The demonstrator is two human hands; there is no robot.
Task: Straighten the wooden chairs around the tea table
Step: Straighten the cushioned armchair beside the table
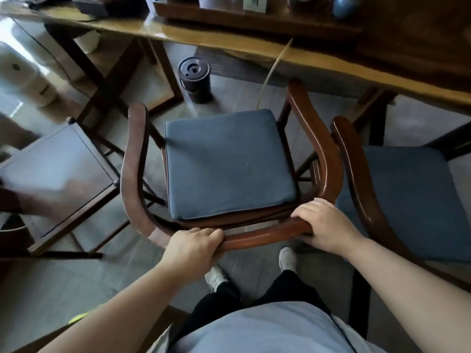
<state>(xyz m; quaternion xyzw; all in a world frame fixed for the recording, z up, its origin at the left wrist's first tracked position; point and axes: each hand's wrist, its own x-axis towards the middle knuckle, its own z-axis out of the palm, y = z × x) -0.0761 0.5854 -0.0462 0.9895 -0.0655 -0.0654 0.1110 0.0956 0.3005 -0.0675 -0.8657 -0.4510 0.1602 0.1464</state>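
Observation:
A dark wooden armchair with a curved backrest rail and a blue seat cushion stands in front of me, facing the long wooden tea table. My left hand grips the back rail left of centre. My right hand grips the same rail near its right bend. A second wooden chair with a blue cushion stands close on the right, its arm almost touching the first chair's arm. The front of the seat sits short of the table's edge.
A wooden stool or low chair with a bare dark seat stands to the left. A black cylindrical bin sits on the floor under the table. A wooden tray with pots rests on the table. My feet are behind the chair.

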